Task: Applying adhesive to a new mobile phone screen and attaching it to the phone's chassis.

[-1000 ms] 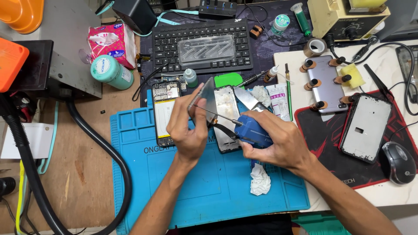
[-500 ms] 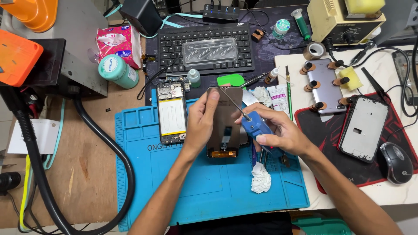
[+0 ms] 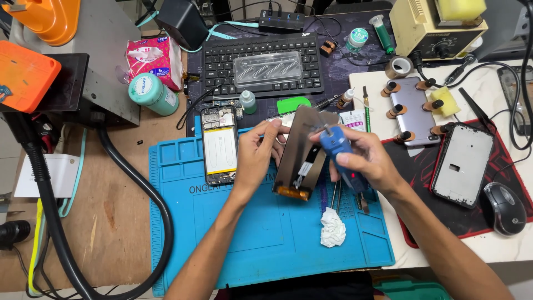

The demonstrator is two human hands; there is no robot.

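Note:
My left hand [image 3: 256, 157] grips the left edge of a phone screen panel [image 3: 302, 153], held tilted above the blue work mat [image 3: 250, 233], its back side with a flex cable facing up. My right hand [image 3: 369, 161] is shut on a blue handheld tool [image 3: 338, 153] whose tip rests against the panel's upper right edge. An opened phone body [image 3: 219, 144] with its battery exposed lies on the mat just left of my left hand. A crumpled white wipe [image 3: 333, 228] lies on the mat below the panel.
A black keyboard [image 3: 261, 66] sits behind the mat. A clamped silver phone [image 3: 411, 108], a phone frame [image 3: 463, 164] on a red pad and a mouse [image 3: 504, 208] lie to the right. A thick black hose [image 3: 139, 194], teal jar [image 3: 152, 94] and orange objects stand left.
The screen panel has been lifted higher and tilted more upright. My right hand brought the blue tool up to the panel's upper right edge. The view shifted slightly.

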